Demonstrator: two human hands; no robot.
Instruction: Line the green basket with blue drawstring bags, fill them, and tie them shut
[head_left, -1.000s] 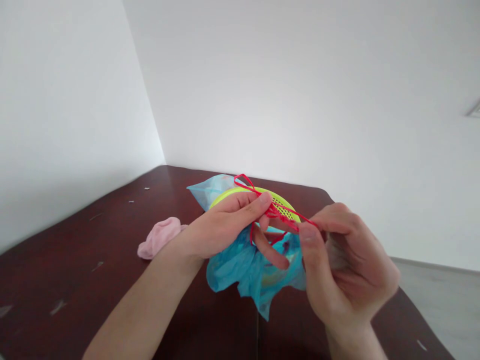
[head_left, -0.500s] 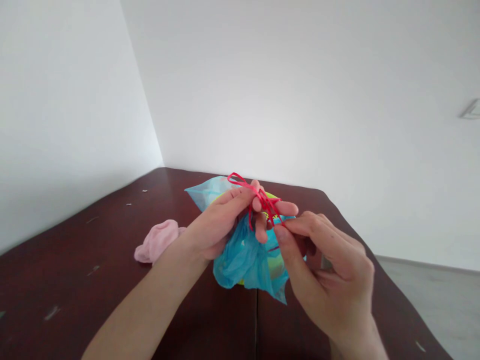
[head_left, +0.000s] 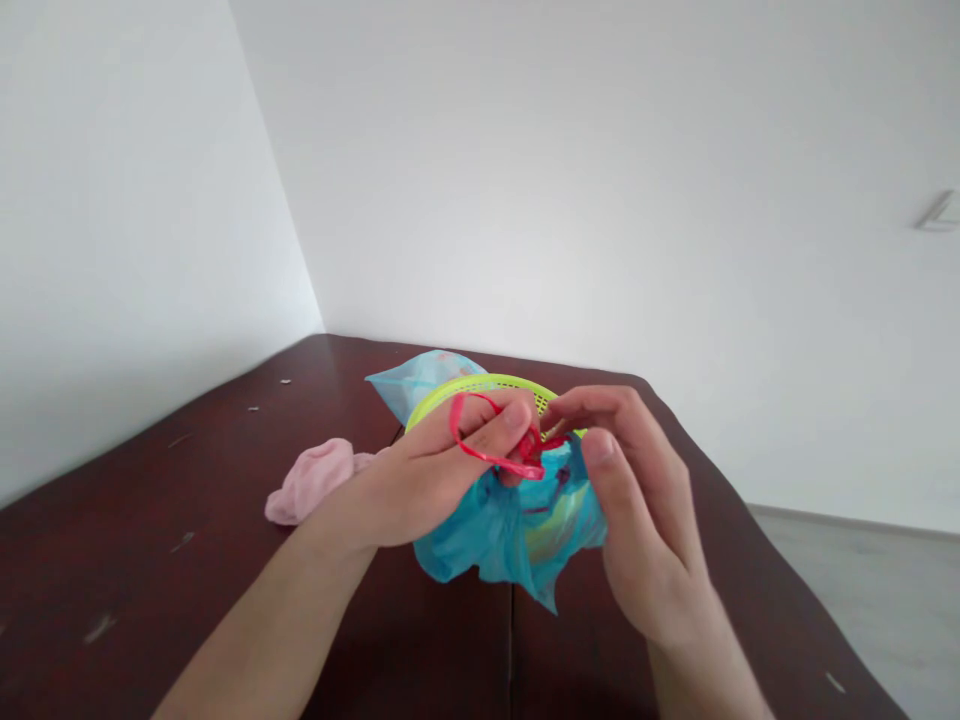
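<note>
My left hand [head_left: 457, 450] is closed around a thin red ribbon [head_left: 471, 455], whose loop hangs over the back of the fingers and thumb. More of the ribbon is bunched below the fingertips. Just to the right, my right hand [head_left: 645, 500] is curved with thumb and index finger apart, its fingertips close to the bunched ribbon and the bag's edge. Beneath both hands a crumpled blue plastic bag [head_left: 480, 535] lines a yellow-green mesh basket [head_left: 491, 380]. The basket's front is mostly covered by the bag and the hands.
A crumpled pink cloth [head_left: 315, 480] lies left of the basket on the dark reddish-brown table [head_left: 187, 600]. A pale blue corner of plastic [head_left: 420, 380] sticks out behind the basket. White walls [head_left: 525, 200] stand behind and to the left.
My left fingers have curled in around the ribbon. My right thumb and index finger have let go of the ribbon strands and spread apart. More of the basket's rim shows.
</note>
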